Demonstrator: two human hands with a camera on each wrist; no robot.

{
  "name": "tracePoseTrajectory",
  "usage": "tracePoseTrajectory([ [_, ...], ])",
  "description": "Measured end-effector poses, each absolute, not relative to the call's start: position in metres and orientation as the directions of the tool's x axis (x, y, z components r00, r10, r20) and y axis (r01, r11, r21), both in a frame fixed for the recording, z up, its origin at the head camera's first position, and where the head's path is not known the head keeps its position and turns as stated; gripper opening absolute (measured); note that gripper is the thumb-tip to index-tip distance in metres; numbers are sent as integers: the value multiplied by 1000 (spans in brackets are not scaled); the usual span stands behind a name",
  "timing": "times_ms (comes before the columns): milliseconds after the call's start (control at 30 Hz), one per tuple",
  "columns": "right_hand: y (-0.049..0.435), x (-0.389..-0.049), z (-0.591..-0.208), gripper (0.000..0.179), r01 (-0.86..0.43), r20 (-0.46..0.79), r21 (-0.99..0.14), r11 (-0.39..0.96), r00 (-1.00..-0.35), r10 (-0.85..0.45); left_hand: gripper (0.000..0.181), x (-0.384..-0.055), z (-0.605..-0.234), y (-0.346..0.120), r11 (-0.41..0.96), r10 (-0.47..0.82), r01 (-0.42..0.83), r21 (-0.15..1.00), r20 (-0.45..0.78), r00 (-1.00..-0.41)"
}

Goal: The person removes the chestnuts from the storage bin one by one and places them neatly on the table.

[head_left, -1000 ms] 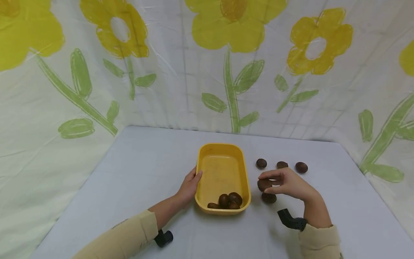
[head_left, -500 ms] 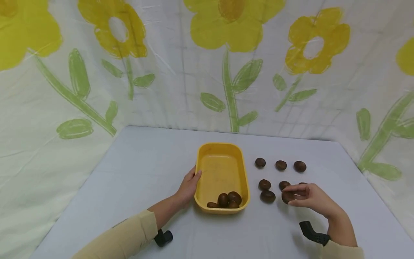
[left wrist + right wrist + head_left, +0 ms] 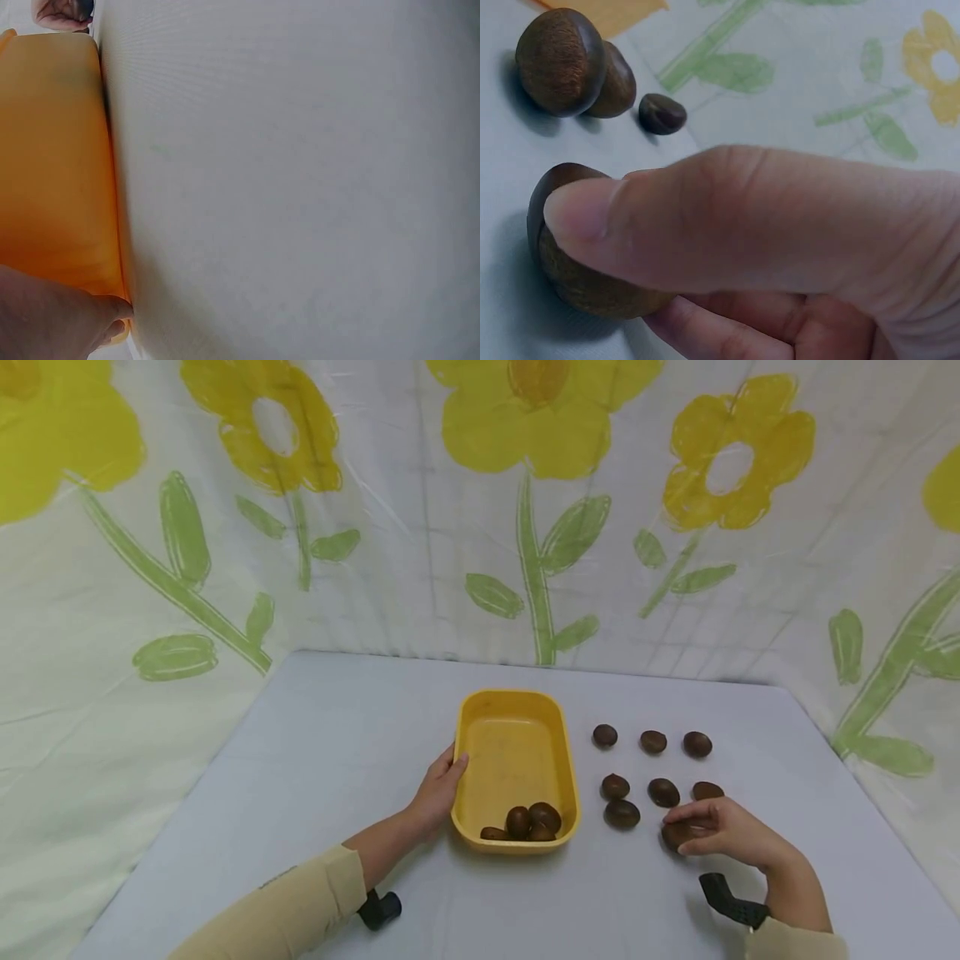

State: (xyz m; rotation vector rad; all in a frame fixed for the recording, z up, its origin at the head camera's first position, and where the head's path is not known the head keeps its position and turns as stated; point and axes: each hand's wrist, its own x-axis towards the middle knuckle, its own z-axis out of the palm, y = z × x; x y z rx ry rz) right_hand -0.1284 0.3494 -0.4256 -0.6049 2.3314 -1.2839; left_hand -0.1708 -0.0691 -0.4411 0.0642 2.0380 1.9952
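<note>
My left hand [image 3: 437, 789] grips the left side of a yellow plastic tray [image 3: 465, 718], thumb over its rim. Several brown chestnuts [image 3: 545, 817] lie at the tray's near end. To the right, my right hand [image 3: 738, 837] pinches a chestnut [image 3: 672, 835] low over the table, and in the right wrist view the thumb lies across that chestnut [image 3: 592, 289]. Just beyond the fingers are a chestnut [image 3: 663, 792] and another chestnut [image 3: 707, 790] partly behind the hand. Nearer the tray, one chestnut [image 3: 622, 814] sits close in front of another chestnut [image 3: 615, 787].
A back row holds a left chestnut [image 3: 605, 735], a middle chestnut [image 3: 653, 742] and a right chestnut [image 3: 697, 744]. All stand on a white-covered table [image 3: 337, 718]. Behind it hangs a white cloth [image 3: 405, 568] printed with yellow flowers.
My right hand has let go of the chestnut nearer the tray and moved right. It now pinches a different chestnut, shifted slightly toward the front. My left hand and the tray stay put.
</note>
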Motion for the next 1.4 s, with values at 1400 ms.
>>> tracePoseTrajectory([
  [1400,341,-123,-399,42,-160,-81,-798,581,-927,-367,52,-171,-441,-69,46,214,-163,986,-169,-962],
])
